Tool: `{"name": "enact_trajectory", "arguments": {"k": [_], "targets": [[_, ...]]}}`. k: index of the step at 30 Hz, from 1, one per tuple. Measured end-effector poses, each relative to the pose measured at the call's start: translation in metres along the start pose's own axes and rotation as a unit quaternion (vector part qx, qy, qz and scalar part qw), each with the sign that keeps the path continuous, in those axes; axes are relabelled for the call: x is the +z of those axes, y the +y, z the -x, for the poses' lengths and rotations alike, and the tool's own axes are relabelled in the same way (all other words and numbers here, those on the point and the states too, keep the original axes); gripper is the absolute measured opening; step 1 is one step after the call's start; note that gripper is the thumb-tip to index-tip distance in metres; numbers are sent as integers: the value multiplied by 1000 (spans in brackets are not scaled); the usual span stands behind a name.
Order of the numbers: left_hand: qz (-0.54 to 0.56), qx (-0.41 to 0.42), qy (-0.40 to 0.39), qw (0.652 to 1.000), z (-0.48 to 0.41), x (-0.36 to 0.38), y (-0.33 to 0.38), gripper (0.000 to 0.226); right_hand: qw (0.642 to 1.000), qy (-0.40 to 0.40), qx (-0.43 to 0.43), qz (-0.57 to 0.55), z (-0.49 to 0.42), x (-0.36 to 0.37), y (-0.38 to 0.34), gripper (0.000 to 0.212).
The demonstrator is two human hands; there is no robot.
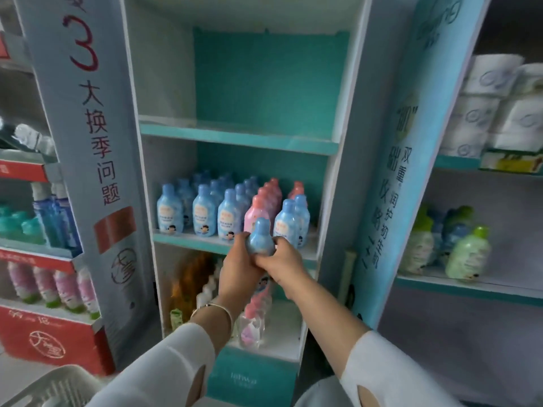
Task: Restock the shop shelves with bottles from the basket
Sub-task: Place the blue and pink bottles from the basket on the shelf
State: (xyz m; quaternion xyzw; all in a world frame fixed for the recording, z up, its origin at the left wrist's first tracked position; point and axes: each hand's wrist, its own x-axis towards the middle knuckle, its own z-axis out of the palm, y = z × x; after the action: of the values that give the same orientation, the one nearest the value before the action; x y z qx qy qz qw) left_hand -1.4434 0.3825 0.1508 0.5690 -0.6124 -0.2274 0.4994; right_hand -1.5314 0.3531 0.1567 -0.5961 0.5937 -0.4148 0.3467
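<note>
A small blue bottle (260, 239) is gripped from both sides, by my left hand (238, 265) and my right hand (283, 259). I hold it just in front of the teal middle shelf (191, 240) of the display stand. That shelf carries rows of blue bottles (169, 211) and a column of pink bottles (257, 211). The shelf above (238, 139) is bare. A white basket (55, 387) shows at the bottom left corner; its contents are hidden.
The lowest shelf holds orange and clear bottles (188, 284) behind my arms. A red rack (44, 289) with pink and blue bottles stands left. Green bottles (467, 254) and paper rolls (496, 107) fill the shelves on the right.
</note>
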Motion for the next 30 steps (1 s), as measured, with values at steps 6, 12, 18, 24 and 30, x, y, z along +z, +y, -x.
{"name": "enact_trajectory", "arguments": {"k": [6, 12, 18, 24, 30], "targets": [[64, 46, -128, 989, -21, 23, 6, 61, 991, 114, -13, 71, -11, -31, 9, 49], [-22, 86, -96, 991, -58, 42, 5, 74, 973, 203, -74, 81, -27, -57, 13, 45], [-53, 128, -68, 988, -87, 68, 8, 62, 960, 226, -115, 121, -30, -51, 16, 48], [-10, 112, -75, 991, -107, 79, -2, 65, 939, 240, -92, 228, -30, -54, 18, 56], [-58, 115, -16, 992, -104, 76, -6, 63, 933, 273, -77, 224, -32, -46, 16, 55]]}}
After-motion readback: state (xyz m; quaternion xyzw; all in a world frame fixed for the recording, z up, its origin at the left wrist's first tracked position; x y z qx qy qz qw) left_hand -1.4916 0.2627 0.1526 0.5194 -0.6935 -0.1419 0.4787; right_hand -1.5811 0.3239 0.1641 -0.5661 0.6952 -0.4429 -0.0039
